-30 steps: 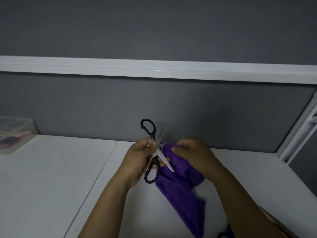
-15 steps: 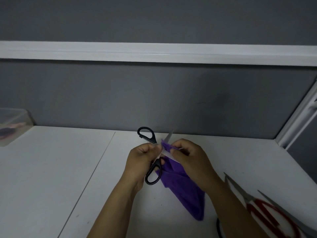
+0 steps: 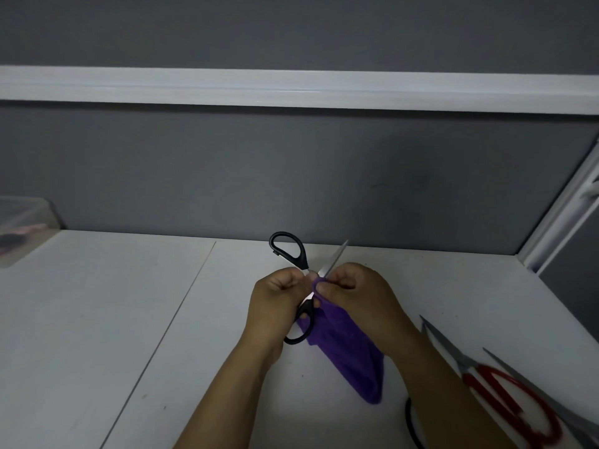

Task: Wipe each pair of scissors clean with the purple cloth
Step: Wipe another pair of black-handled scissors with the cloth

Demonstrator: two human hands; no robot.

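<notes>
One camera only is serving. Worn on the person's head, it is looking forward and down across the white worktop (image 3: 129,319) toward the grey partition (image 3: 291,176) and its white rail (image 3: 291,87). It is working near, with both forearms (image 3: 233,400) entering from the bottom edge. The black scissors (image 3: 300,258) and purple cloth (image 3: 350,351) are sitting just below centre. The wide lens is bowing the edges, clipping a clear container (image 3: 22,222) at far left and red scissors (image 3: 468,379) at lower right.

Desk (image 3: 129,319) left half open, passable. Far-left corner: plastic box (image 3: 22,228). Near-right corner: red-handled scissors (image 3: 473,384), blades splayed. Grey partition (image 3: 291,176) walls the far edge.
</notes>
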